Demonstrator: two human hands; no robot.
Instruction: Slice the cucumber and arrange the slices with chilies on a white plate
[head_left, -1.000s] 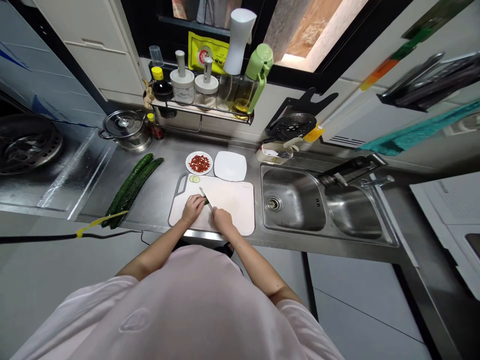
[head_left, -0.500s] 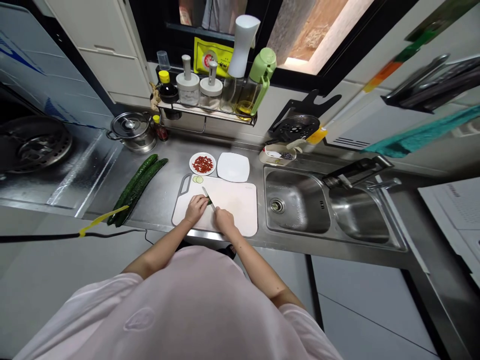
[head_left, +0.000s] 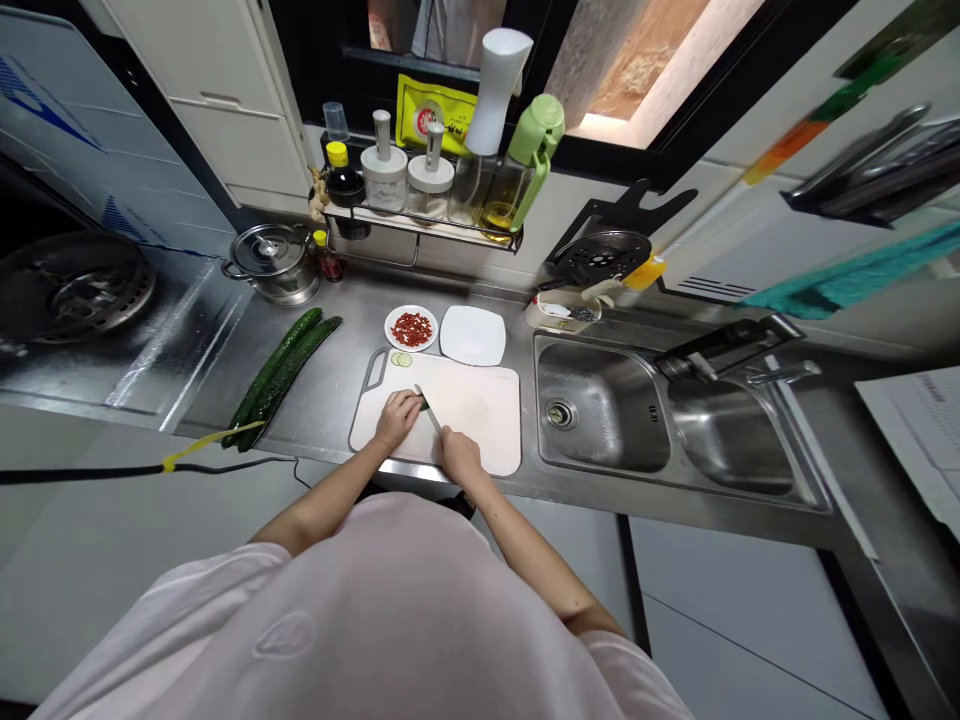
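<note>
My left hand (head_left: 397, 419) is closed on a small green piece of cucumber (head_left: 423, 402) over the white cutting board (head_left: 487, 415). Most of that piece is covered by the fingers. In my right hand (head_left: 460, 455) is a knife (head_left: 430, 411), its narrow blade angled away from me and lying right beside the cucumber piece. Whether the edge is in the cucumber I cannot tell. Pale cucumber slices (head_left: 401, 359) lie near the board's far left corner, by its grey handle.
Two whole cucumbers (head_left: 289, 370) lie left of the board. Behind it are a plate of chopped red pieces (head_left: 411, 329) and a square white plate (head_left: 472, 335). A lidded pot (head_left: 275, 262) stands back left; a double sink (head_left: 600, 410) is at right. A seasoning rack (head_left: 435, 225) hangs above.
The knife and my right hand have drawn back slightly toward me. My left hand stays at the same spot on the board. The whole view has shifted a little.
</note>
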